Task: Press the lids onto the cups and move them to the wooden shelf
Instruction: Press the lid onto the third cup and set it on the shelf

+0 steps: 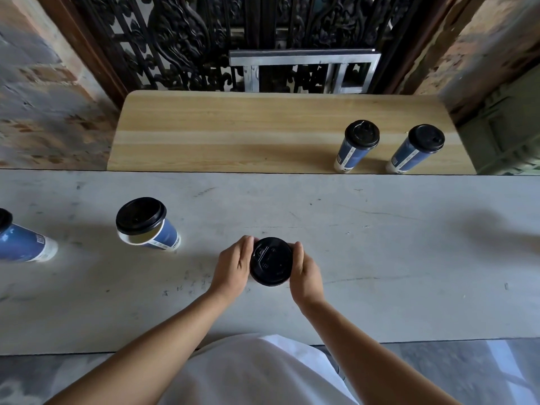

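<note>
Head view shows left hand (233,267) and right hand (306,273) curled round the black lid (270,261), apparently seating it on a hidden cup on the desk (380,229); next, probably a lift to the wooden shelf (233,127).

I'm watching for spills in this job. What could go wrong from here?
The left hand and right hand grip the black lid from the sides. The cup beneath is hidden, so uneven pressing might seat the lid crooked or tip the cup.
The tilted lid on the nearby cup shows a gap; if the cup is lifted like that, the lid could slip off.
Two lidded cups stand close together on the wooden shelf; setting another beside them could knock one over.
</note>
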